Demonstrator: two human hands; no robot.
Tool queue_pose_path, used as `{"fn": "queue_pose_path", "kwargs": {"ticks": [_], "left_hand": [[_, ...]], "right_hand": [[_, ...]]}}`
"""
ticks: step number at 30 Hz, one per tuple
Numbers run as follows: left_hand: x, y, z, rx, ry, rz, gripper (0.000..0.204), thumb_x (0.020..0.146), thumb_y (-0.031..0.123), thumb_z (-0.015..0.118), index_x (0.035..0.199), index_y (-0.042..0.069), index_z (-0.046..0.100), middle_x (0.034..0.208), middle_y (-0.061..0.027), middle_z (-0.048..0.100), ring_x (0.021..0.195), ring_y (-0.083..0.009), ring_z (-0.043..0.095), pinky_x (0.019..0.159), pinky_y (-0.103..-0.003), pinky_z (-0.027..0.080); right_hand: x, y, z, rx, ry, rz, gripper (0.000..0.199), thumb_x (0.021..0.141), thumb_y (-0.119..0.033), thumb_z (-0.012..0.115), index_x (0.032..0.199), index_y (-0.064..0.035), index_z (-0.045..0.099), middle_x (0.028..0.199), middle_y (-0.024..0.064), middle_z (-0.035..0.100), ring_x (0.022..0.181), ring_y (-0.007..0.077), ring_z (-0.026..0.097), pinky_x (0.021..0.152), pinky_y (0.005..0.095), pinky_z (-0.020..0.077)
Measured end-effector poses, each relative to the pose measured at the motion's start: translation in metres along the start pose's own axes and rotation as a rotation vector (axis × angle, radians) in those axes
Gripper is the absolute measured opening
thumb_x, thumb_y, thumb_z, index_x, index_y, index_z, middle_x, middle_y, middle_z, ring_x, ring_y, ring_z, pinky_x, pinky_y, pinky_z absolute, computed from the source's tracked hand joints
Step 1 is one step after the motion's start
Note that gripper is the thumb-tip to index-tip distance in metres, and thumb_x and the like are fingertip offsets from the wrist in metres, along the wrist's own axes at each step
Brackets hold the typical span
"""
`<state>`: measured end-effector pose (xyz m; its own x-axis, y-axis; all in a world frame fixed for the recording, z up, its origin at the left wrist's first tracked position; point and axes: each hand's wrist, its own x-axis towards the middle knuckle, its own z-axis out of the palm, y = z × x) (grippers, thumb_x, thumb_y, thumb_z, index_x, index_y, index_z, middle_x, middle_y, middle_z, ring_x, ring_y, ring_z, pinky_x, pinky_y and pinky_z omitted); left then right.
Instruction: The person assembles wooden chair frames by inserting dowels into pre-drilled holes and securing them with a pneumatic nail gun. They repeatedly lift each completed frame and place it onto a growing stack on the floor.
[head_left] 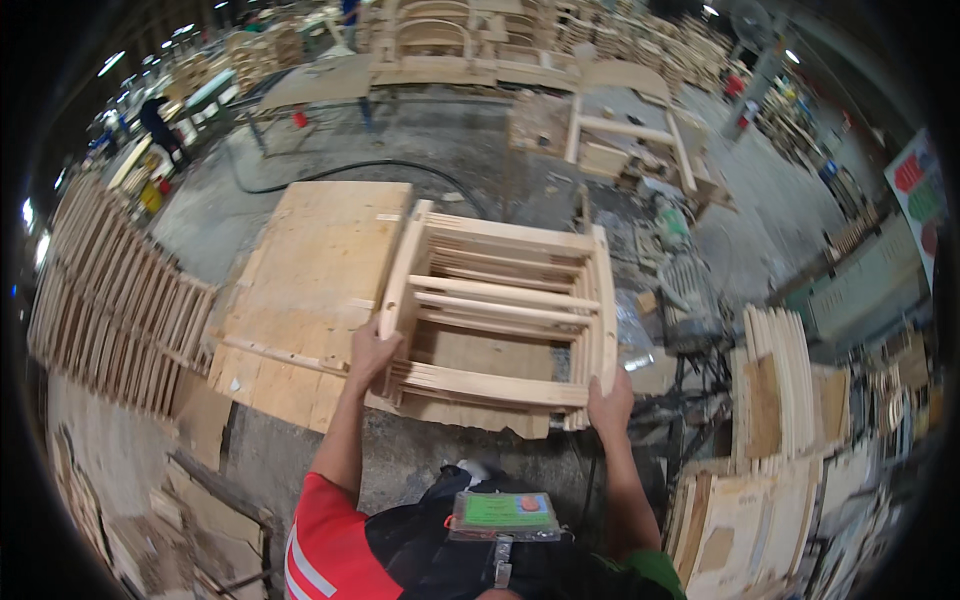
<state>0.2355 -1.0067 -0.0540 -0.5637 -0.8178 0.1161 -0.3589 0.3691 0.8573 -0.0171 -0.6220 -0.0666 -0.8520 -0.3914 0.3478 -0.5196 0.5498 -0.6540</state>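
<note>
In front of me lies a stack of pale wooden frames with several crossbars showing one below another. My left hand is closed around the near left corner of the topmost wooden frame. On its opposite side, my right hand grips the near end of the right rail. Most of the fingers on both hands are hidden by the wood. The stack rests on a board, visible through the gaps. Left of it is a flat plywood panel, with a narrow wooden strip along its near part.
Slatted wooden pieces are piled high at the left. Curved boards stand at the right, near a greenish motor. A black hose crosses the floor beyond. A person stands at the far left.
</note>
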Motion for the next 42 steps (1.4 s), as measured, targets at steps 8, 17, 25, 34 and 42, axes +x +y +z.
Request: {"fn": "queue_pose_path", "kwargs": {"ticks": [8,17,25,34,42], "left_hand": [[-0.002,-0.002,-0.007,-0.074,-0.12,-0.14,0.039,0.089,0.014,0.07,0.124,-0.003,0.074,0.101,-0.0065,0.077,0.092,-0.0143,0.069,0.083,-0.034,0.056],[0.006,0.017,-0.02,0.28,0.093,0.02,0.053,0.103,0.027,0.072,0.144,-0.004,0.063,0.132,-0.0161,0.071,0.12,-0.0218,0.065,0.101,-0.036,0.052],[-0.031,0.158,0.122,-0.043,-0.298,0.493,0.053,0.111,0.024,0.062,0.153,-0.009,0.053,0.155,-0.0249,0.058,0.142,-0.0308,0.058,0.116,-0.039,0.048],[-0.25,0.265,0.301,-0.259,-1.375,0.741,0.045,0.11,0.016,0.065,0.147,-0.009,0.058,0.131,-0.0183,0.073,0.118,-0.0212,0.069,0.105,-0.034,0.053],[-0.513,0.33,0.313,-0.242,-1.93,0.948,0.039,0.107,0.007,0.065,0.143,-0.007,0.062,0.123,-0.0149,0.076,0.11,-0.0187,0.071,0.099,-0.033,0.055]], "right_hand": [[-0.005,-0.008,-0.007,0.022,-0.117,0.143,0.042,0.096,-0.022,0.07,0.132,-0.0029,0.06,0.111,0.0308,0.072,0.106,0.0547,0.067,0.091,0.0598,0.0525],[-0.014,0.029,-0.044,0.406,-0.152,0.445,0.045,0.113,-0.031,0.051,0.145,-0.0001,0.061,0.124,0.0187,0.077,0.109,0.0289,0.074,0.098,0.0382,0.0553],[-0.192,0.056,-0.113,0.281,0.04,0.656,0.032,0.107,-0.027,0.063,0.13,-0.0058,0.068,0.112,0.0126,0.076,0.102,0.0229,0.073,0.091,0.039,0.0579],[-0.492,0.005,-0.203,0.171,0.601,1.089,0.035,0.099,-0.033,0.066,0.123,-0.0079,0.072,0.115,0.0197,0.076,0.106,0.0408,0.073,0.095,0.0479,0.0572],[-0.794,-0.152,-0.345,-0.599,1.797,1.799,0.049,0.101,-0.04,0.067,0.131,-0.0017,0.063,0.101,0.0243,0.075,0.098,0.037,0.074,0.087,0.0495,0.0566]]}}
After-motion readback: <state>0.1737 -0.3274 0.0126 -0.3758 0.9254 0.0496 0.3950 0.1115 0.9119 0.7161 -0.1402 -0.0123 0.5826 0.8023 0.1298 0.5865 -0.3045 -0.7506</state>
